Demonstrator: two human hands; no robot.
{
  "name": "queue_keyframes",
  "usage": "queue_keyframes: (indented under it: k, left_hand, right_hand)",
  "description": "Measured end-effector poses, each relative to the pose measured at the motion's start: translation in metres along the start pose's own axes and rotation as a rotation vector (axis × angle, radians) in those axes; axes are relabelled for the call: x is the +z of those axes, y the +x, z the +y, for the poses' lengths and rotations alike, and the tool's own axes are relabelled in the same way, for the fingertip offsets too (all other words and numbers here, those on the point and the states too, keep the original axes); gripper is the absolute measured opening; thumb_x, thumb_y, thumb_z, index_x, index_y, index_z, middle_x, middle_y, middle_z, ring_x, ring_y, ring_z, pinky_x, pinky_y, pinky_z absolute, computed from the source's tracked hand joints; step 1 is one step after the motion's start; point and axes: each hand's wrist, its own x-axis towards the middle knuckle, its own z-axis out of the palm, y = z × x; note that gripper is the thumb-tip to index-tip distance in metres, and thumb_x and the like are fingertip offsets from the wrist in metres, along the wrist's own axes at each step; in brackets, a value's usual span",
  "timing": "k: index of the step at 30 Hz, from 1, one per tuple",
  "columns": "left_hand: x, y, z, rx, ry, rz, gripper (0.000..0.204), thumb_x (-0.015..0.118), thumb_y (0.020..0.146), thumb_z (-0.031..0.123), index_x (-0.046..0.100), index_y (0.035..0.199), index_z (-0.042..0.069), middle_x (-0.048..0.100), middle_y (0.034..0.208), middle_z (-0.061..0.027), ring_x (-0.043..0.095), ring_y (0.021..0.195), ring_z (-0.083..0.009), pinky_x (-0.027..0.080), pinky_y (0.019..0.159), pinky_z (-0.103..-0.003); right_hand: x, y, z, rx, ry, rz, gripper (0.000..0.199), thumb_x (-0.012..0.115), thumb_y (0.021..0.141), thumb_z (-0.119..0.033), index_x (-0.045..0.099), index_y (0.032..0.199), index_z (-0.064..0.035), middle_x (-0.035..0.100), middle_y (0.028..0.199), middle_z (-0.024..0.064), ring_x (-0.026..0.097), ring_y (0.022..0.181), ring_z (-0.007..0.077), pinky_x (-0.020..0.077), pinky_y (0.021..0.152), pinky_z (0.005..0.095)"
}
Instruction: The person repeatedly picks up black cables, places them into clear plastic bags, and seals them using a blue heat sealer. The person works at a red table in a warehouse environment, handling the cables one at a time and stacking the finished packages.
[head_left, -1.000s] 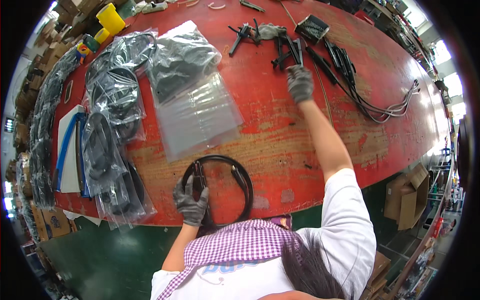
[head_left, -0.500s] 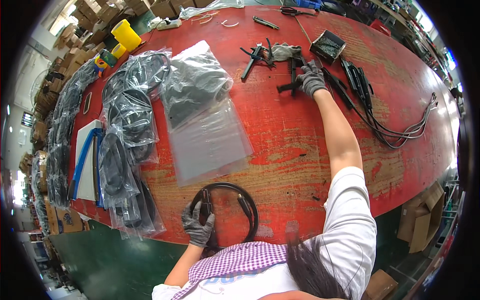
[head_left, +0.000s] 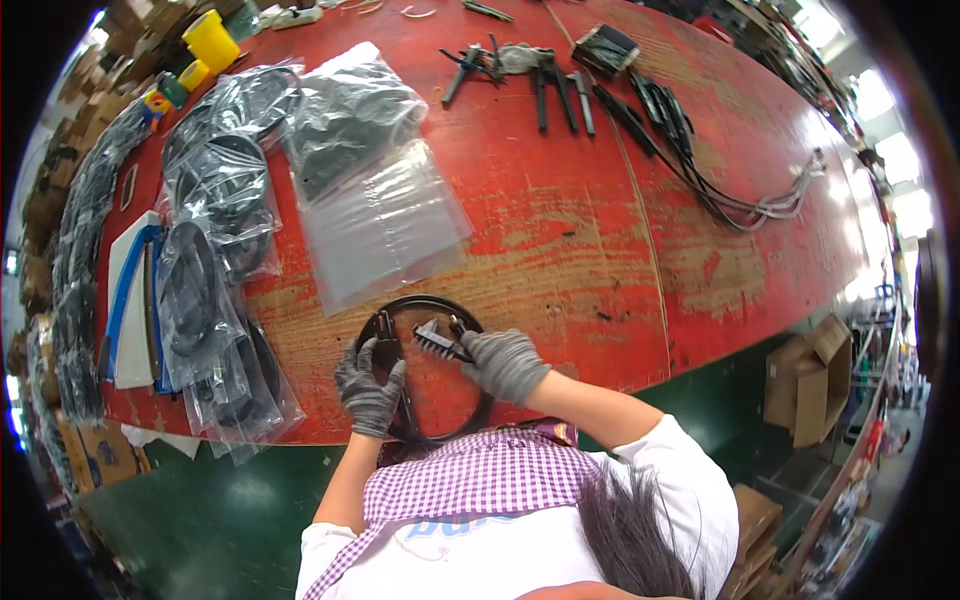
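Observation:
Gloved in grey, my left hand [head_left: 368,392] is closed around the side of a coiled black cable [head_left: 425,301] at the table's near edge, where a black handle-like end [head_left: 384,328] stands up from the grip. My right hand [head_left: 508,366], also gloved, grips a black brush [head_left: 436,344] with stiff bristles and a pale metal blade-like part. It is held over the coil's middle, beside the cable's other end [head_left: 458,326]. The fingers of both hands are partly hidden.
Bagged black cable coils [head_left: 232,185] and flat clear bags [head_left: 385,235] lie to the left. Far off are black tools [head_left: 555,95], a small box [head_left: 607,50] and loose black cables [head_left: 705,185]. A cardboard box [head_left: 812,380] stands beyond the right table edge.
My right hand has come back from the far tools with the brush to the coil near me. The left hand stays on the cable. The whole view has shifted.

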Motion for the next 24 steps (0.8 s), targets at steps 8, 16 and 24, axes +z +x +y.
queue_keyframes:
  k: [8,16,24]
  left_hand:
    - [0.005,-0.017,0.004,-0.011,-0.013,0.019,0.060,0.066,0.068,0.041,0.049,0.118,0.012,0.045,0.123,-0.0163,0.042,0.112,-0.0347,0.029,0.096,-0.044]
    - [-0.002,-0.018,0.000,-0.012,-0.040,-0.048,0.067,0.068,0.065,0.045,0.048,0.118,0.010,0.044,0.123,-0.0186,0.041,0.111,-0.0356,0.030,0.096,-0.045]
    - [-0.029,-0.007,-0.013,0.012,-0.154,0.071,0.045,0.067,0.071,0.029,0.055,0.108,0.007,0.049,0.119,-0.0159,0.042,0.111,-0.0323,0.034,0.095,-0.041]
  right_hand:
    - [0.062,-0.006,-0.053,0.218,0.016,-0.058,0.041,0.047,0.083,-0.039,0.050,0.100,-0.0016,0.063,0.077,0.0168,0.063,0.068,0.0297,0.0491,0.056,0.0396]
    - [0.030,0.088,0.001,-0.235,-0.088,0.324,0.026,0.050,0.082,-0.032,0.057,0.072,-0.0095,0.061,0.071,0.0125,0.060,0.066,0.0312,0.0488,0.057,0.0382]
    - [0.013,0.208,0.026,-0.248,-0.092,0.256,0.024,0.063,0.071,-0.031,0.065,0.087,-0.0130,0.060,0.081,0.0156,0.058,0.080,0.0319,0.0460,0.077,0.0399]
